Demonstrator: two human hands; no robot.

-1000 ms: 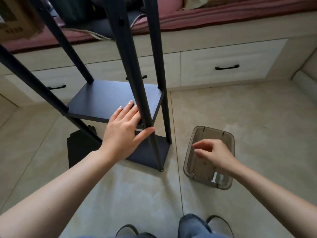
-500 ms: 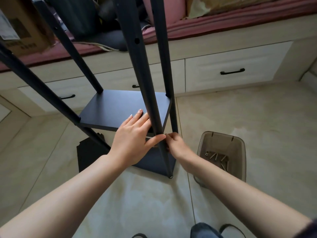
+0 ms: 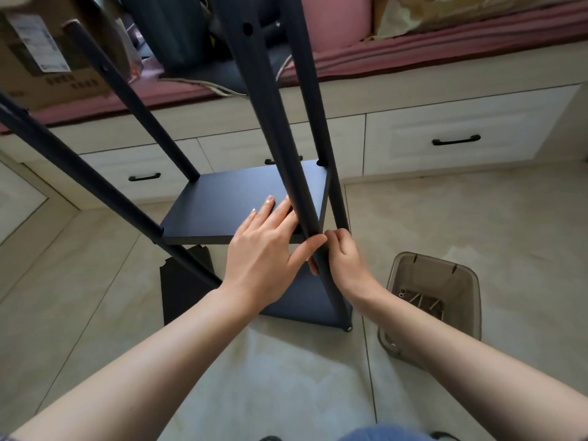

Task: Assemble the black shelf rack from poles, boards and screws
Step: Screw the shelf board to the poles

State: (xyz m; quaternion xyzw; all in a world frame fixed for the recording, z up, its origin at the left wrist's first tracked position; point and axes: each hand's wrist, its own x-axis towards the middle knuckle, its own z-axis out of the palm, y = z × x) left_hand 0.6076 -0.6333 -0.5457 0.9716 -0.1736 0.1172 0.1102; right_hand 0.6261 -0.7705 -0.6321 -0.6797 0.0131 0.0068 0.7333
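My left hand [image 3: 264,253] lies flat on the board [image 3: 241,202], thumb against the near pole [image 3: 273,122]; my right hand [image 3: 343,259] curls round that pole. The box [image 3: 47,58] label at 10 o'clock is unreadable. Bare floor [image 3: 477,218] lies at 3 o'clock, past the bin [image 3: 461,281] of screws [image 3: 420,300].

Both forearms were left bare, with no sleeves, watch or rings seen on the left hand [image 3: 264,259] or right hand [image 3: 345,261]; pale polished nails were shown on the left fingers [image 3: 270,200], and blue denim was worn at the bottom edge
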